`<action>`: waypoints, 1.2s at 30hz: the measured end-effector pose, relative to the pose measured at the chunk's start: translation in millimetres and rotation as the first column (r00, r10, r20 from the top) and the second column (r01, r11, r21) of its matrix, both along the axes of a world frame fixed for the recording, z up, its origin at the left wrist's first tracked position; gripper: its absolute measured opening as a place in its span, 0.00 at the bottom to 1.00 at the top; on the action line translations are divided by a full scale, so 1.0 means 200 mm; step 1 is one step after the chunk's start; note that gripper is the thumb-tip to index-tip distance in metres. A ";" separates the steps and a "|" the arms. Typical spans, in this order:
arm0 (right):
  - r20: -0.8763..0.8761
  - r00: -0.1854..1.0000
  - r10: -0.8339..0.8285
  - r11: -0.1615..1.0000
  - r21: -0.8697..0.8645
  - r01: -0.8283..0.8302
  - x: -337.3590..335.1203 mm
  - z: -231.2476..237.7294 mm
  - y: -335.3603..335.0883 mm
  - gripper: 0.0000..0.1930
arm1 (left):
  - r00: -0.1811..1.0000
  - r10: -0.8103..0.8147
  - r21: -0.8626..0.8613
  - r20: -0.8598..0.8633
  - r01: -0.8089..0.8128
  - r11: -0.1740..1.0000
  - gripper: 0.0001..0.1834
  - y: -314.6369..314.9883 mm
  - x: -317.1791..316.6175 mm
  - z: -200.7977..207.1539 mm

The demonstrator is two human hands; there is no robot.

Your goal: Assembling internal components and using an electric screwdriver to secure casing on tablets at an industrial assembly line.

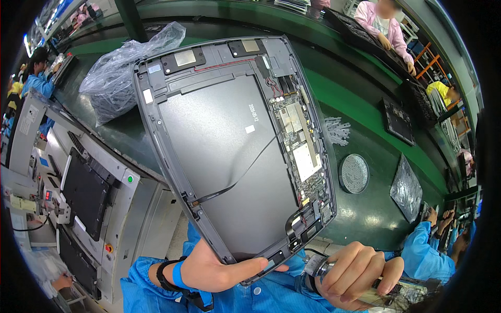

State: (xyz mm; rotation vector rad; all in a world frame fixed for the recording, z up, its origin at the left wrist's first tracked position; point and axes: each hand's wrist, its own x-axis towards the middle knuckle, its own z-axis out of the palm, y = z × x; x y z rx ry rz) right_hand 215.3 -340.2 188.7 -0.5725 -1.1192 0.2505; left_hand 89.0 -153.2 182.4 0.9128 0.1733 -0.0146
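Note:
My left hand (219, 271) grips the bottom edge of an opened tablet housing (224, 151), its thumb lying over the rim. The housing is tilted up before me, with its inside showing. A long circuit board (300, 141) runs down its right side, and a black flat cable (235, 182) arches across the broad dark inner plate. My right hand (360, 271) is closed beside the lower right corner, apart from the housing. A silver ribbed cylinder (314, 265) sticks out from its left side, with a black cable close by; the fingers hide the rest.
Behind the housing, the green bench carries a crumpled plastic bag (125, 73), clear plastic strips (336, 130), a round dish (354, 173) and a wrapped flat piece (406, 189). A grey machine (141, 208) with dark panels stands left. Co-workers sit around, one close at right (428, 255).

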 end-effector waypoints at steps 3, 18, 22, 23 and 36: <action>0.002 1.000 0.012 1.000 0.000 -0.012 0.01 0.00 0.00 0.14 | 1.000 -0.010 -0.006 -0.007 0.010 1.000 0.19 0.00 0.00 0.01; 0.047 0.998 -0.042 0.996 -0.074 0.045 0.00 0.02 0.05 0.12 | 0.995 0.100 -0.030 0.019 -0.099 0.995 0.20 -0.06 -0.03 -0.04; 0.063 0.998 -0.031 0.966 -0.253 0.046 0.01 0.09 0.02 0.10 | 0.997 0.082 -0.006 -0.011 -0.082 0.997 0.20 -0.08 -0.03 -0.04; 0.064 0.998 -0.030 0.966 -0.255 0.045 -0.02 0.08 0.04 0.10 | 0.996 0.085 -0.002 -0.003 -0.085 0.996 0.20 -0.08 -0.03 -0.04; -0.089 0.965 -0.247 0.967 -0.085 0.240 -0.07 -0.01 0.13 0.16 | 0.990 0.123 -0.070 -0.075 -0.128 0.989 0.20 -0.07 -0.03 -0.03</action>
